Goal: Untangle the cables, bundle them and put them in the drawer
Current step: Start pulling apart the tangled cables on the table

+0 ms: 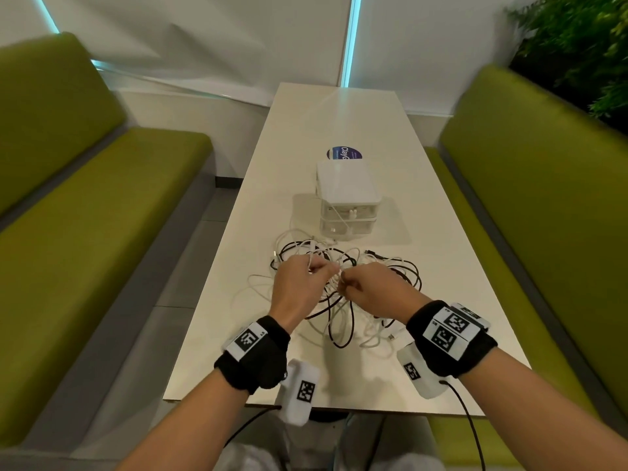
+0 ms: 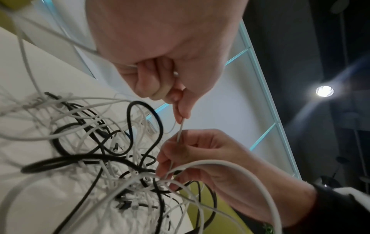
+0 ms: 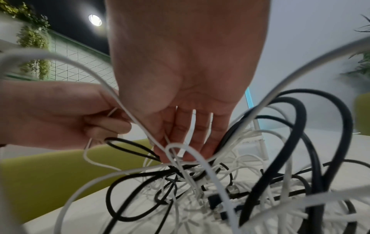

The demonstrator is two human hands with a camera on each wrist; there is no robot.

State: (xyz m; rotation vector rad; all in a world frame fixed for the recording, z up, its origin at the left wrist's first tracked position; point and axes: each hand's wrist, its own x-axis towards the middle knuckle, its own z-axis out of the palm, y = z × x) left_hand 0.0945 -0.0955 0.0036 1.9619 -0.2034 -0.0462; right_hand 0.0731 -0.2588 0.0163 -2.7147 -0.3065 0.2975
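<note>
Both forearms extend forward over the near half of the white table point(image 1: 441, 266), wrists raised above the surface. The left hand point(image 1: 299, 283) is held palm down with fingers curled; thumb and forefinger pinch a thin white cable point(image 2: 180, 129). The right hand point(image 1: 370, 287) faces it, knuckles nearly touching the left hand, fingers curled downward into the tangle and closed around the same thin white cable plus several other white strands. A short taut length of the cable spans the 2 hands.

The tangled cables point(image 1: 343, 300), black and white, lie in 1 loose heap on the table directly under and around both hands; some loops are lifted off the surface. The white drawer unit point(image 1: 346, 198) with 2 stacked drawers stands just beyond the heap, both drawers closed.
</note>
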